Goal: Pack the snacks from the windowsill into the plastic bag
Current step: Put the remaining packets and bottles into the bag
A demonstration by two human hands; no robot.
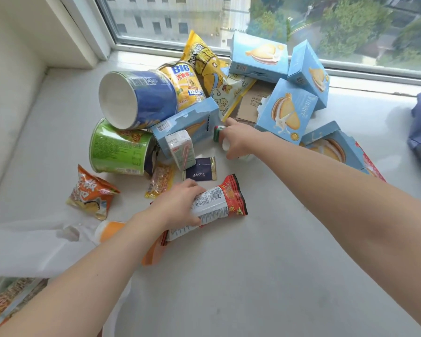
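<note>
Left hand (180, 205) is gripping the packet (219, 203), bag (34, 251) lying beside its forearm; right hand (237, 141) is wrapping a bottle (218, 134).

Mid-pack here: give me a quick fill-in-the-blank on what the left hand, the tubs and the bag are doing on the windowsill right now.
The left hand has its grip on the ____-and-white packet.
The blue tub lies on its side on top of a tub coloured ____.
The plastic bag lies on the ____ side of the left hand.
The cookie boxes near the window are light ____.
Missing words: red; green; left; blue.
</note>
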